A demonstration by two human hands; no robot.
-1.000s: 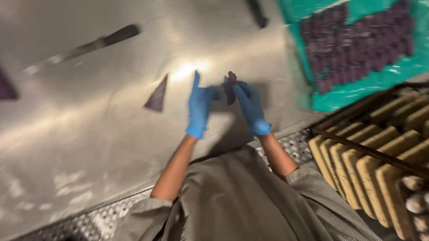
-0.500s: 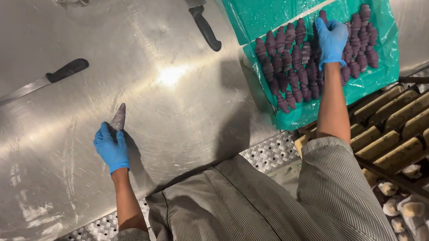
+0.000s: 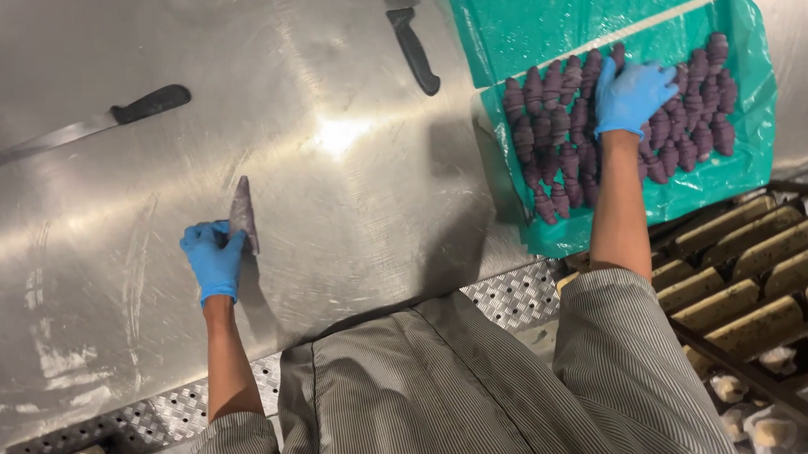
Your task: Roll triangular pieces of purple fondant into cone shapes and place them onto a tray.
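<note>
While the left hand (image 3: 212,260) pinches a thin purple dough triangle (image 3: 243,214) flat against the steel counter (image 3: 346,193), the right hand (image 3: 632,94) lies spread, fingers open, on rows of rolled purple pastries (image 3: 562,138). Since half a second ago both hands sit almost where they were — the right has settled slightly lower on the rows. A green plastic sheet (image 3: 719,175) carries the pastries; two knives (image 3: 80,130) lie well apart on the counter, untouched.

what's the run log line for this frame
left hand: on purple dough triangle | right hand: on rolled purple pastries | surface: steel table
</note>
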